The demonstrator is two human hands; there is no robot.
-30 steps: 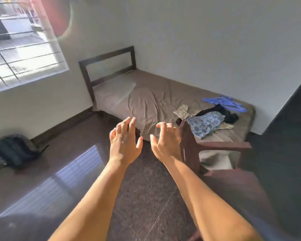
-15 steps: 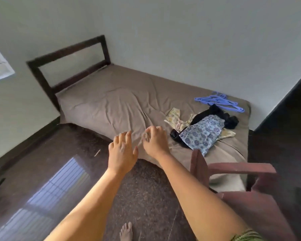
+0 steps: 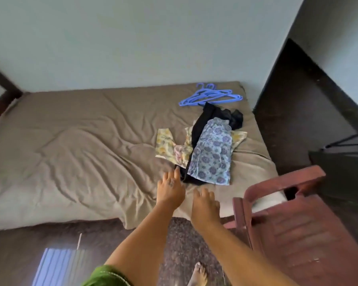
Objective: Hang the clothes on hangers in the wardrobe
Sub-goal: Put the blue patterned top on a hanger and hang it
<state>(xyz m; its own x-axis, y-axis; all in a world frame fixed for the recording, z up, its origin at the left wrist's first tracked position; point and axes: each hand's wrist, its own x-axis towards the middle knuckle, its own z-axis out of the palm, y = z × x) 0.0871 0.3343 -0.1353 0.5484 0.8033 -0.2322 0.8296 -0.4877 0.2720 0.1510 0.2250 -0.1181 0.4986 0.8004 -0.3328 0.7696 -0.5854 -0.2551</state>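
While reaching over the near edge of the bed (image 3: 74, 153), lying just ahead and slightly right of both hands: the pile of clothes (image 3: 205, 149), resting on the brown sheet toward the bed's right end.

Left to right:
- Wrinkled brown sheet, covering the mattress and carrying nothing on its left half; dark headboard post (image 3: 2, 87) showing at the far left.
- Left hand (image 3: 170, 188), hovering palm down with fingers loosely extended and holding nothing, fingertips almost touching the near corner of the black garment (image 3: 203, 122); judged the nearer hand to the pile.
- Right hand (image 3: 205, 205), likewise relaxed, spread and gripping nothing, hanging a little short of the pile and near the mattress edge.
- Yellow floral garment (image 3: 165, 145), spreading flat on the pile's left side.
- Blue floral garment (image 3: 213, 155), lying uppermost, long axis running away from the person and tilting slightly right, near hem closest to the hands.
- Blue hangers (image 3: 211, 97), stacked beyond the pile, close to the wall (image 3: 132, 42), well apart from both hands.
- Reddish plastic chair (image 3: 287, 213), standing just beside the bed's right corner, close to the right forearm.
- Dark polished floor (image 3: 298, 112), extending on the right; bare foot (image 3: 197, 273) showing below.

No wardrobe showing; nothing yet hung.
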